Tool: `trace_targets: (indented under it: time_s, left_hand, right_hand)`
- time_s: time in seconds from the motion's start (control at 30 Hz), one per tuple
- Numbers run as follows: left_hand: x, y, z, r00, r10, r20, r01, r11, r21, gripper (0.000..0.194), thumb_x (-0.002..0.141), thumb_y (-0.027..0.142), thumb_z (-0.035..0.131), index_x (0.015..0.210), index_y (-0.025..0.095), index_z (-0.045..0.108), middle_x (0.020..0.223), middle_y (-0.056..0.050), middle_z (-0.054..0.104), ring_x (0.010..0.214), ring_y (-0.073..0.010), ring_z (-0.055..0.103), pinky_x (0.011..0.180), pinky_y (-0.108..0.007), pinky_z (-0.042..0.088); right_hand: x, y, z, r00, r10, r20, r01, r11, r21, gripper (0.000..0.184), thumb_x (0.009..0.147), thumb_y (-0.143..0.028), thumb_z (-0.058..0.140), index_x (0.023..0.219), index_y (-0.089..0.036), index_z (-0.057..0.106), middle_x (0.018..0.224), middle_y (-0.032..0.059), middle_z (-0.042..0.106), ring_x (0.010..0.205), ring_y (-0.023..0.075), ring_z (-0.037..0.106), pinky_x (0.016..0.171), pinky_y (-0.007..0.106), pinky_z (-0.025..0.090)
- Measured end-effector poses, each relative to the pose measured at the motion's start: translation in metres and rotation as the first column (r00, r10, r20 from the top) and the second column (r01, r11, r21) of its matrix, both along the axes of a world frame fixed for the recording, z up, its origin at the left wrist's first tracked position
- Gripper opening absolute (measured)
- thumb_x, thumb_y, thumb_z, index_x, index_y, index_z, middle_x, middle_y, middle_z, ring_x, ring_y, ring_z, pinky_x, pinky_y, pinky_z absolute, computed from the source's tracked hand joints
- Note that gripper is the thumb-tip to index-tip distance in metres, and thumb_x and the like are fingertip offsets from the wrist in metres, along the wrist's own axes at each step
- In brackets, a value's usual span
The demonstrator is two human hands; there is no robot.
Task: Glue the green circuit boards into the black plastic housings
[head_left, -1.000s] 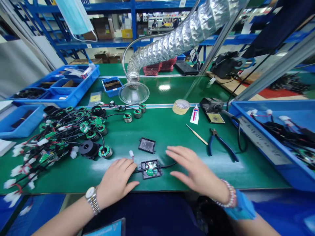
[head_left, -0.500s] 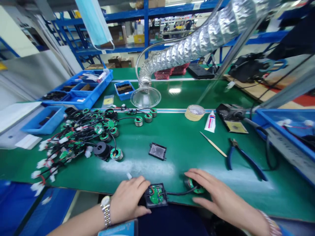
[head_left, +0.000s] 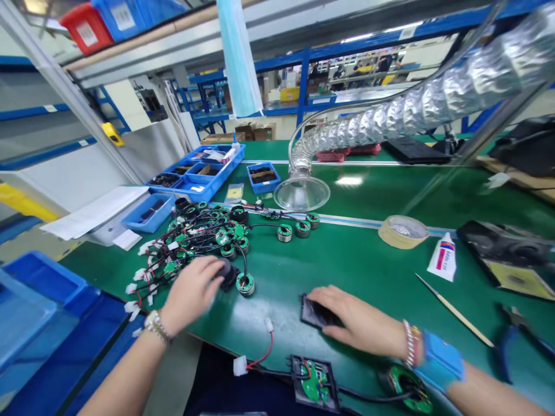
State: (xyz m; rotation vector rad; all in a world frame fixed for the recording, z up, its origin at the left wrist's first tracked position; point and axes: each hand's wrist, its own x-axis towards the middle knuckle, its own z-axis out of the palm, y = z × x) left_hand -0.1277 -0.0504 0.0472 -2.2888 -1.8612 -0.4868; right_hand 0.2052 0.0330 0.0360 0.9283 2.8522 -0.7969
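Note:
My right hand (head_left: 351,320) is over a small black rectangular plastic cover (head_left: 307,312), fingers at its far side and thumb at its near edge. At the left, my left hand (head_left: 193,294) reaches to a black round housing (head_left: 227,275), thumb and fingers apart at its side. Beside that housing sits a round metal part with a green circuit board (head_left: 245,284). An open black case with a green board inside (head_left: 313,382) lies at the table's front edge. Its cable runs right to another round board part (head_left: 407,388), partly under my right wrist; a white connector (head_left: 240,365) lies left.
A tangled pile of wired boards (head_left: 186,237) spreads behind my left hand. Blue bins (head_left: 150,212) stand beyond it. An exhaust funnel (head_left: 302,193) hangs mid-table. Tape (head_left: 403,232), a glue tube (head_left: 443,258), a pointed stick (head_left: 455,312) and pliers (head_left: 511,335) lie at right.
Both hands have left the case and the round part on its cable. My left hand moved left to the black housing, my right hand forward to the cover. The view turned left.

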Motion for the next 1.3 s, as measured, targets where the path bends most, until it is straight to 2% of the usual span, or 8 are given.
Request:
trace_targets:
  time_s: [0.23, 0.47, 0.63, 0.93, 1.03, 1.1, 1.2, 1.3]
  left_hand:
    - [-0.088, 0.073, 0.044, 0.980, 0.161, -0.117, -0.190, 0.934, -0.304, 0.033, 0.082, 0.025, 0.041, 0.110, 0.017, 0.056, 0.115, -0.008, 0.058, 0.107, -0.0236, 0.051, 0.094, -0.035, 0.039]
    - [-0.086, 0.109, 0.029, 0.984, 0.138, -0.109, -0.170, 0.907, -0.385, 0.026, 0.064, 0.019, 0.062, 0.090, 0.019, 0.063, 0.089, -0.005, 0.065, 0.082, -0.0219, 0.060, 0.072, -0.028, 0.045]
    - [-0.089, 0.103, 0.031, 0.985, 0.170, -0.037, -0.173, 0.937, -0.305, 0.018, 0.070, 0.020, 0.056, 0.087, 0.017, 0.062, 0.079, -0.004, 0.066, 0.075, -0.0198, 0.060, 0.070, -0.028, 0.046]
    - [-0.009, 0.072, 0.128, 0.986, -0.098, 0.133, 0.080, 0.987, 0.138, 0.024, 0.077, 0.031, 0.043, 0.087, 0.018, 0.061, 0.089, -0.005, 0.063, 0.088, -0.0219, 0.056, 0.081, -0.031, 0.043]
    - [0.035, 0.062, 0.097, 0.940, -0.215, 0.266, 0.275, 0.938, -0.213, 0.018, 0.075, 0.030, 0.045, 0.079, 0.019, 0.058, 0.074, -0.002, 0.061, 0.071, -0.0182, 0.056, 0.067, -0.028, 0.043]
    - [0.060, 0.062, 0.058, 0.890, -0.197, 0.411, 0.404, 0.757, -0.513, 0.016, 0.076, 0.028, 0.044, 0.081, 0.018, 0.055, 0.063, 0.001, 0.055, 0.056, -0.0137, 0.050, 0.053, -0.024, 0.039]
    - [0.085, 0.069, 0.001, 0.796, -0.113, 0.595, 0.532, 0.602, -0.596, 0.027, 0.072, 0.026, 0.051, 0.098, 0.018, 0.048, 0.082, 0.001, 0.055, 0.052, -0.0085, 0.043, 0.049, -0.020, 0.036]
    - [0.099, 0.077, -0.027, 0.740, -0.109, 0.663, 0.598, 0.559, -0.575, 0.043, 0.071, 0.029, 0.058, 0.112, 0.021, 0.047, 0.097, -0.002, 0.054, 0.070, -0.0121, 0.051, 0.065, -0.023, 0.042]
  right_hand:
    - [-0.078, -0.006, 0.016, 0.989, -0.042, -0.142, 0.035, 0.998, -0.053, 0.063, 0.073, -0.036, 0.058, 0.127, -0.010, 0.039, 0.131, 0.0168, 0.042, 0.118, 0.0254, 0.043, 0.097, 0.037, 0.037]
    - [-0.170, -0.010, -0.009, 0.951, -0.285, -0.122, 0.288, 0.957, 0.015, 0.039, 0.071, -0.027, 0.059, 0.104, -0.009, 0.046, 0.092, 0.0146, 0.060, 0.085, 0.0238, 0.059, 0.069, 0.030, 0.042]
    - [-0.152, 0.006, 0.003, 0.959, -0.224, -0.177, 0.236, 0.971, 0.049, 0.035, 0.071, -0.019, 0.055, 0.103, -0.011, 0.044, 0.084, 0.0089, 0.060, 0.072, 0.0175, 0.056, 0.063, 0.026, 0.038]
    - [-0.044, 0.049, 0.053, 0.957, 0.018, -0.290, 0.055, 0.968, 0.243, 0.056, 0.067, -0.014, 0.052, 0.122, -0.010, 0.041, 0.112, 0.0136, 0.053, 0.101, 0.0220, 0.049, 0.086, 0.034, 0.039]
    - [0.016, 0.045, 0.038, 0.975, -0.019, -0.220, 0.064, 0.978, 0.201, 0.058, 0.065, -0.011, 0.051, 0.123, -0.011, 0.041, 0.109, 0.0129, 0.053, 0.097, 0.0205, 0.051, 0.085, 0.035, 0.042]
    - [0.048, 0.036, 0.019, 0.983, -0.076, -0.165, 0.099, 0.986, 0.136, 0.057, 0.063, -0.008, 0.051, 0.120, -0.010, 0.045, 0.105, 0.0124, 0.055, 0.095, 0.0199, 0.052, 0.084, 0.035, 0.043]
    - [0.081, 0.028, -0.006, 0.961, -0.215, -0.176, 0.223, 0.975, 0.025, 0.058, 0.061, -0.008, 0.056, 0.118, -0.013, 0.048, 0.108, 0.0105, 0.056, 0.098, 0.0194, 0.052, 0.086, 0.034, 0.042]
    - [0.106, 0.043, -0.012, 0.746, -0.619, -0.244, 0.620, 0.780, -0.084, 0.057, 0.062, -0.021, 0.065, 0.118, -0.019, 0.051, 0.112, 0.0063, 0.057, 0.098, 0.0188, 0.053, 0.086, 0.032, 0.043]
